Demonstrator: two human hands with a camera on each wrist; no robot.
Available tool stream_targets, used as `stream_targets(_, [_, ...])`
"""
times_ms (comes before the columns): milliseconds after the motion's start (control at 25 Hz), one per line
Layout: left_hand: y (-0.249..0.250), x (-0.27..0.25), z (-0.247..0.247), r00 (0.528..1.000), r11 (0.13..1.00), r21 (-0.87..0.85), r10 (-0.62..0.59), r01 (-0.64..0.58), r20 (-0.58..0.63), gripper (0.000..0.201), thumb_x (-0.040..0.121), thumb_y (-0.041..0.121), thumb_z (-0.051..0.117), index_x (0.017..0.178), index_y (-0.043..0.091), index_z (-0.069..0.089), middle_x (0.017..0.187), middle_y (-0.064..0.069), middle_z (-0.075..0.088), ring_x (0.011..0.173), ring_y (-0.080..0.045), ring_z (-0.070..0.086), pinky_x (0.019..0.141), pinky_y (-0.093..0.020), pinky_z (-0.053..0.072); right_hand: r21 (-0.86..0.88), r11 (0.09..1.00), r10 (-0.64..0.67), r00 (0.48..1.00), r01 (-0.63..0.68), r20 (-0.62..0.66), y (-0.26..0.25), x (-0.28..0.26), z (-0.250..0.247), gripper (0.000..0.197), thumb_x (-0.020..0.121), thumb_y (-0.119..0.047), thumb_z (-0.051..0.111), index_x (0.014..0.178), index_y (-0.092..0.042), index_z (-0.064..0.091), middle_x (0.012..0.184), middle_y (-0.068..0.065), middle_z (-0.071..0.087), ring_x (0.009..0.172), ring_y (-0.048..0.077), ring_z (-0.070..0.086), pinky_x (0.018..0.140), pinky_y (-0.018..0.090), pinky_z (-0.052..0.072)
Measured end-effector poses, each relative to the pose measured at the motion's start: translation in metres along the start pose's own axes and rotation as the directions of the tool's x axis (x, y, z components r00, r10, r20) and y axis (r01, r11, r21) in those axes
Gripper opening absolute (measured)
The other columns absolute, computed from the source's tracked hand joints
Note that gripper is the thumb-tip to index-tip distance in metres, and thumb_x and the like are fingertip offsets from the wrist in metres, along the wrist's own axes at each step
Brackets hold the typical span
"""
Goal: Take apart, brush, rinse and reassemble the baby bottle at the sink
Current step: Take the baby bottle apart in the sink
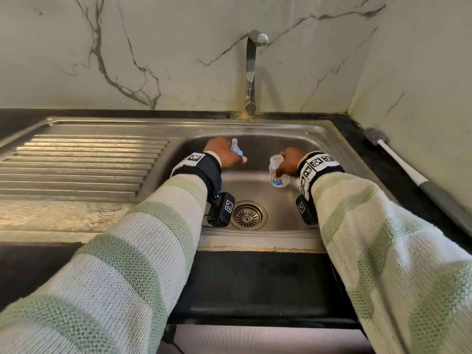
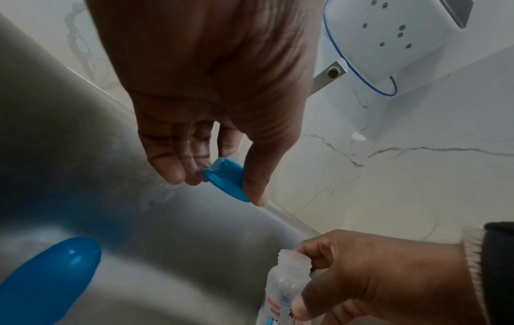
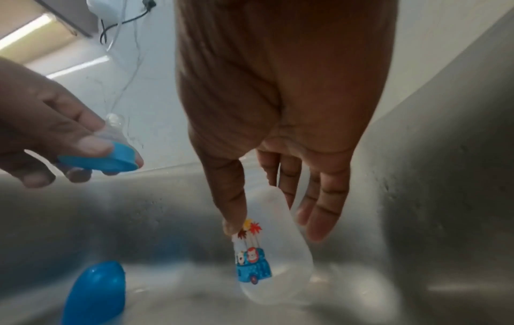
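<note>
Over the sink (image 1: 293, 131), the bottle (image 1: 277, 172) is held in the right hand (image 1: 290, 160) grip, neck open. Left of it, the blue ring with teat (image 1: 236, 149) is pinched in the left hand (image 1: 223, 152). Blue cap (image 3: 94, 292) lies in the basin.

Green-striped knit sleeves (image 1: 143, 251), tagged wristbands (image 1: 316, 162)

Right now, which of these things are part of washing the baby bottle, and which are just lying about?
Part of the job:
- bottle body, in the right hand
- blue ring with teat, in the left hand
- blue cap, lying in the sink
- bottle brush, on the counter
- tap

Just there:
- drainboard
- white appliance on the wall
</note>
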State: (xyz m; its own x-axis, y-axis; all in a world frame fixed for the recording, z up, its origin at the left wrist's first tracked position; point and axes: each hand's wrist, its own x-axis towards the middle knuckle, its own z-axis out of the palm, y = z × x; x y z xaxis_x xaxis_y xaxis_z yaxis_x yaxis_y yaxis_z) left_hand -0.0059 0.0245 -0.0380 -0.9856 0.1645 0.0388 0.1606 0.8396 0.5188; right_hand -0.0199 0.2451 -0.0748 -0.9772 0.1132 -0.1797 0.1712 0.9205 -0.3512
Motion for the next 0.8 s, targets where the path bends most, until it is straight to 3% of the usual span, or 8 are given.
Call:
stream_targets(40, [0.0,0.002,0.002,1.0,1.0,-0.004,-0.002,0.002,0.01,0.051,0.078,0.045,0.077,0.115,0.011,0.068,0.114,-0.006,0.069,0.105,-0.024,0.064,0.083,-0.027,0.044,-0.026,1.0,0.001,1.0,-0.001,0.01,0.003,0.007,0.002,0.068,0.049,-0.036,0.082,0.109,-0.013,0.062,0.096,0.005,0.068,0.082,0.026,0.067,0.075,0.04,0.059])
stream_targets(160, [-0.001,0.004,0.008,0.999,1.0,-0.01,0.005,-0.004,0.033,0.05,0.077,0.043,0.079,0.111,0.009,0.069,0.104,-0.006,0.069,0.098,-0.023,0.065,0.08,-0.027,0.046,-0.121,0.993,0.016,0.998,-0.009,0.053,0.009,0.018,0.007,0.052,0.056,-0.028,0.083,0.102,-0.014,0.063,0.095,0.003,0.068,0.086,0.026,0.066,0.081,0.038,0.055])
stream_targets(360, [-0.001,0.009,0.012,0.998,1.0,-0.017,0.021,-0.02,0.052,0.049,0.075,0.042,0.08,0.109,0.008,0.07,0.103,-0.006,0.069,0.096,-0.024,0.065,0.078,-0.027,0.046,-0.235,0.972,0.025,0.998,-0.011,0.057,0.026,0.046,0.021,0.066,0.043,-0.038,0.079,0.105,-0.022,0.066,0.098,0.002,0.071,0.09,0.027,0.067,0.088,0.043,0.055])
stream_targets(480, [-0.001,0.009,0.013,0.997,0.999,-0.023,0.032,-0.031,0.068,0.046,0.075,0.04,0.081,0.107,0.008,0.071,0.097,-0.006,0.068,0.09,-0.022,0.063,0.076,-0.027,0.043,-0.233,0.972,0.027,0.998,-0.012,0.061,0.025,0.045,0.024,0.065,0.045,-0.035,0.08,0.107,-0.021,0.065,0.102,0.003,0.07,0.094,0.028,0.066,0.089,0.043,0.054])
stream_targets(600, [0.0,0.009,0.014,0.997,0.999,-0.043,0.029,-0.026,0.065,0.044,0.074,0.038,0.082,0.105,0.008,0.072,0.095,-0.005,0.068,0.089,-0.022,0.063,0.076,-0.027,0.044,-0.247,0.969,0.039,0.998,-0.024,0.054,0.019,0.035,0.02,0.067,0.042,-0.036,0.069,0.107,-0.019,0.065,0.104,0.006,0.069,0.096,0.029,0.066,0.09,0.043,0.054])
stream_targets(720, [0.003,0.006,0.014,0.997,0.999,-0.038,0.029,-0.026,0.067,0.044,0.074,0.037,0.083,0.106,0.009,0.073,0.1,-0.006,0.07,0.09,-0.022,0.063,0.076,-0.026,0.044,-0.279,0.96,0.055,0.996,-0.034,0.069,0.024,0.038,0.021,0.078,0.045,-0.037,0.076,0.119,-0.018,0.061,0.115,0.008,0.068,0.103,0.031,0.065,0.091,0.043,0.053])
stream_targets(800, [0.004,0.003,0.012,0.998,0.999,-0.037,0.034,-0.032,0.061,0.042,0.074,0.034,0.083,0.106,0.009,0.073,0.1,-0.006,0.071,0.087,-0.02,0.062,0.075,-0.025,0.043,-0.257,0.966,0.042,0.999,-0.031,0.034,0.014,0.023,0.01,0.083,0.056,-0.037,0.082,0.13,-0.014,0.054,0.125,0.011,0.063,0.111,0.033,0.062,0.094,0.044,0.052])
